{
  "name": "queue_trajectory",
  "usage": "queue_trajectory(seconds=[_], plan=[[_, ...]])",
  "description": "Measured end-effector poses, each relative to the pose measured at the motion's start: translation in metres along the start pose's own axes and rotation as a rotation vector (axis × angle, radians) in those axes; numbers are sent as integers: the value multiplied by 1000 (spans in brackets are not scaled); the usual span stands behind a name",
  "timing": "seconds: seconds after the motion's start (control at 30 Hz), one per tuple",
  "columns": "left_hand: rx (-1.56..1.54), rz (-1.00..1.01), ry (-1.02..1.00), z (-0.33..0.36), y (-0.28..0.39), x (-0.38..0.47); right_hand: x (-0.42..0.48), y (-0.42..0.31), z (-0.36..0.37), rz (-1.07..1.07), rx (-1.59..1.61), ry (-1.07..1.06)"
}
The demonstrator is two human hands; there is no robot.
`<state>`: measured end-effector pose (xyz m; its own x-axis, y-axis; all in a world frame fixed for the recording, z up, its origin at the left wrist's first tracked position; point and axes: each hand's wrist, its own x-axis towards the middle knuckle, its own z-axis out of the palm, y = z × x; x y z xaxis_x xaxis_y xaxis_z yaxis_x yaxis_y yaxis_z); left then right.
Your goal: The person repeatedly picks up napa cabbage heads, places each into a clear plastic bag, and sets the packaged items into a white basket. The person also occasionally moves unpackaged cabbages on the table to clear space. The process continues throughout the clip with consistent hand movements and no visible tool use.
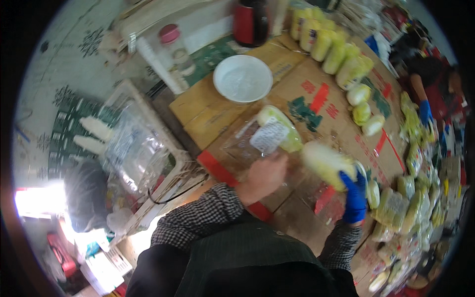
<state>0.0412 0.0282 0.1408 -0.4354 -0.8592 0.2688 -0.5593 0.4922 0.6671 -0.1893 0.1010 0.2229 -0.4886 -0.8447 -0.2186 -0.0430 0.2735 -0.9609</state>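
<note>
My right hand (354, 196), in a blue glove, grips a pale napa cabbage (326, 165) by its leafy end. The cabbage is blurred and held over the cardboard-covered table (297, 196). My bare left hand (265, 176) is also blurred, its fingers seemingly curled. It is close to a clear plastic bag (237, 143) with a printed patch (269, 136). Whether it pinches the bag's edge cannot be made out. Another napa cabbage (291, 128) lies at the bag, partly behind the patch.
A white basin (243, 78) of clear liquid stands ahead. Bagged cabbages (324, 46) line the far edge; more wrapped ones (412, 208) pile at right. A plastic crate (182, 163) holding bags is at left. Another person's blue-gloved hand (425, 112) is at far right.
</note>
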Motion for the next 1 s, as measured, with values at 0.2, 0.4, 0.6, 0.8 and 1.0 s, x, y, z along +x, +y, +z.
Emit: queue_trajectory(seconds=[0.2, 0.4, 0.6, 0.8, 1.0], plan=[[-39, -37, 127, -22, -10, 15, 3, 85, 82, 58, 117, -175], [-121, 42, 3, -12, 0, -5, 21, 117, 150, -120, 257, -323], [-25, -220, -196, -41, -26, 40, 50, 118, 151, -240, -108, -561], [268, -317, -280, -31, -87, 113, 55, 111, 162, -427, -385, -729], [55, -380, -205, -19, -100, 94, 64, 69, 111, -356, -774, -912]])
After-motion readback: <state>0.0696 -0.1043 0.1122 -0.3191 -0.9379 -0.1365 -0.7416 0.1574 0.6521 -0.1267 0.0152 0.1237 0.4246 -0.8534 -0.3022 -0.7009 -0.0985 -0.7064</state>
